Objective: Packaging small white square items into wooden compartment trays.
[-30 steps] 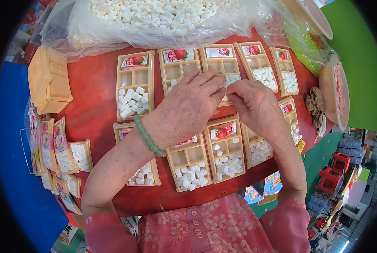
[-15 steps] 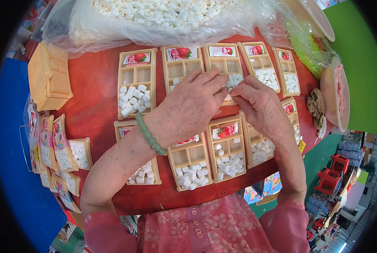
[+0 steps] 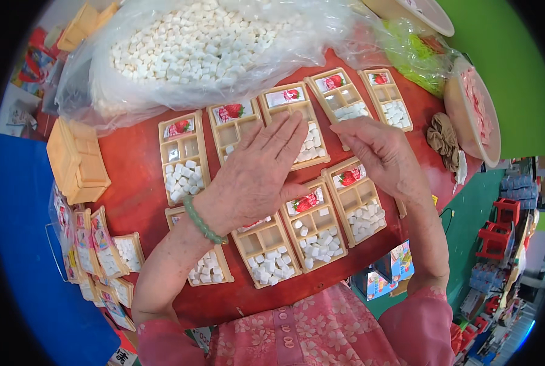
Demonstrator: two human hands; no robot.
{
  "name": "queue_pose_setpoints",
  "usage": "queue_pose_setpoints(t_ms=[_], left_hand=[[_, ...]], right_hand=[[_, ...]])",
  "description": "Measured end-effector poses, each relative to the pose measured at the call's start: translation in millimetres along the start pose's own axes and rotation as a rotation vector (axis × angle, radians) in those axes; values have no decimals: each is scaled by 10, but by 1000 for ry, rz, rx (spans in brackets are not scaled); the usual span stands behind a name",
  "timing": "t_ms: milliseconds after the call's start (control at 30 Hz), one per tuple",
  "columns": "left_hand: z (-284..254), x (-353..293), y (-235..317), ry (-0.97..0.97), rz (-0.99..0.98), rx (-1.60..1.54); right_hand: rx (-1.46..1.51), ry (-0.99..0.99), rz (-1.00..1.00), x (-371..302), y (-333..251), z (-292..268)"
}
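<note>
Over another tray [image 3: 333, 102], right hand [image 3: 381, 156] (shifted rightward)

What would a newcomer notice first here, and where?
Probably the big heap of white lumps in clear plastic at the top. Next, near the middle over the red table, come the spread left hand, with a green bead bracelet at its wrist, and the curled right hand. Beneath and around them lie beige compartment trays with strawberry-printed packets.

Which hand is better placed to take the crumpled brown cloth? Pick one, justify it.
Probably the right hand: it is nearer the brown cloth, while the left hand is farther off, over compartmented trays.
</note>
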State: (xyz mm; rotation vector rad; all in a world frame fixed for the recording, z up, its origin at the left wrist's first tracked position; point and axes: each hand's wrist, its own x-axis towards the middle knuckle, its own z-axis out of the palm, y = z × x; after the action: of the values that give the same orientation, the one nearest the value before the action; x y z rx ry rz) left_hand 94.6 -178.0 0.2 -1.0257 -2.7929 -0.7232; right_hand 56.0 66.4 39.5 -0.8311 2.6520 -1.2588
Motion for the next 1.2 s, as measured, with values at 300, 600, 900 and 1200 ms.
queue_pose_setpoints(t_ms=[300, 600, 900, 1200], left_hand=[[70, 10, 91, -158, -14, 190], [53, 15, 127, -106, -4, 184], [136, 65, 132, -141, -9, 122], [114, 63, 139, -164, -11, 136]], right_hand=[[-621, -292, -139, -272, -36, 265], [-494, -229, -16, -321, -29, 61], [-639, -307, -11, -340, -2, 232], [-675, -331, -33, -321, -53, 222]])
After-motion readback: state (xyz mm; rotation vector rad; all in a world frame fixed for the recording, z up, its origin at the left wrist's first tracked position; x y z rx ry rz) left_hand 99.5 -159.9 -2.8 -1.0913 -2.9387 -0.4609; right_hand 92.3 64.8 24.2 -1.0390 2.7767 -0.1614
